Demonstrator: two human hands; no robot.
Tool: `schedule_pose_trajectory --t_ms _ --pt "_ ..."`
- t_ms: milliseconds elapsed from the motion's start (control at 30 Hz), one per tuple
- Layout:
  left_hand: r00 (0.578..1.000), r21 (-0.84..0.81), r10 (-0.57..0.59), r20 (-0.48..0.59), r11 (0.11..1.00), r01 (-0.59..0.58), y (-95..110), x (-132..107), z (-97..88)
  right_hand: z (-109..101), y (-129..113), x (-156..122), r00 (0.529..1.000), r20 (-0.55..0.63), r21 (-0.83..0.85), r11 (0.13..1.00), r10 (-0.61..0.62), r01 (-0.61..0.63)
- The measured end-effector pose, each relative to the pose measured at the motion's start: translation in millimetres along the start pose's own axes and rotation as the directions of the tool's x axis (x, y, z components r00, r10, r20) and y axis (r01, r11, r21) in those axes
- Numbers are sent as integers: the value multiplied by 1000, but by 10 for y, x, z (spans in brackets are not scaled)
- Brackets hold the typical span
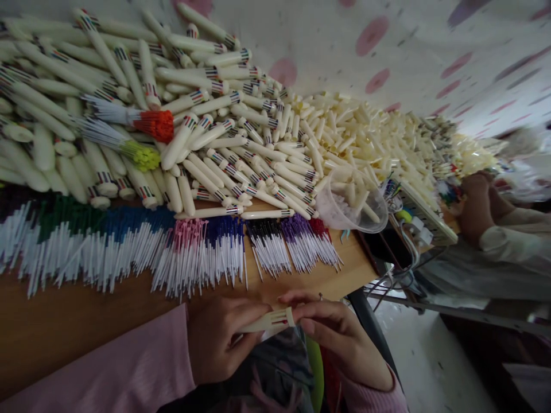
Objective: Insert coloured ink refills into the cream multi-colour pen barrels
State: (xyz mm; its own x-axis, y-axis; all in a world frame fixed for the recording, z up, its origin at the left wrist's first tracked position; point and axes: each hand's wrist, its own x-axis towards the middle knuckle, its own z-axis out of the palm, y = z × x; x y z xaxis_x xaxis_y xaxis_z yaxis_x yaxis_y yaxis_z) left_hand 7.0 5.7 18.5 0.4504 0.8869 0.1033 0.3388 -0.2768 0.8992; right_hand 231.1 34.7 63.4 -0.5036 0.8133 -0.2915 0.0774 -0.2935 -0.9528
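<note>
My left hand (pixel 226 338) is wrapped round a thick cream multicolour pen (pixel 273 321), held above my lap at the table's near edge. The pen's slotted end points right, and a red slider shows in one slot. Fingers of my right hand (pixel 340 330) close on that end cap; whatever else may sit between these fingertips is hidden. Just beyond my hands lie rows of white refills with coloured tips: black (pixel 270 246), purple (pixel 299 244), red (pixel 322 241), dark blue (pixel 226 246) and pink (pixel 185 246).
Behind the refills rises a heap of multicolour pens (pixel 206 115), with orange-tipped (pixel 152 123) and yellow-tipped (pixel 140 154) bundles on it. Empty cream barrels (pixel 357 132) are piled farther right. A clear plastic tub (pixel 372 215) stands beside a power strip (pixel 424 212). Another person's arm (pixel 477 209) rests at right.
</note>
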Motion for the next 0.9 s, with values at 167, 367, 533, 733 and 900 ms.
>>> schedule_pose_trajectory --t_ms 167,367,533,733,900 --pt "1000 19 11 -18 1000 -11 -47 -21 21 -161 -77 66 988 -106 -226 971 -110 84" --pt "999 45 19 -44 999 -17 -68 -28 55 -402 -84 473 819 -416 -760 645 -396 -74" --pt "997 68 33 -73 997 -28 -47 -16 62 -487 -2 785 839 -379 -884 421 -391 -203" --pt "998 63 25 -60 998 -21 -80 -26 66 -506 -7 806 836 -392 -879 426 -384 -217" --pt "999 76 -17 -37 997 20 -83 -37 64 -537 -24 750 826 -413 -857 470 -383 -211"
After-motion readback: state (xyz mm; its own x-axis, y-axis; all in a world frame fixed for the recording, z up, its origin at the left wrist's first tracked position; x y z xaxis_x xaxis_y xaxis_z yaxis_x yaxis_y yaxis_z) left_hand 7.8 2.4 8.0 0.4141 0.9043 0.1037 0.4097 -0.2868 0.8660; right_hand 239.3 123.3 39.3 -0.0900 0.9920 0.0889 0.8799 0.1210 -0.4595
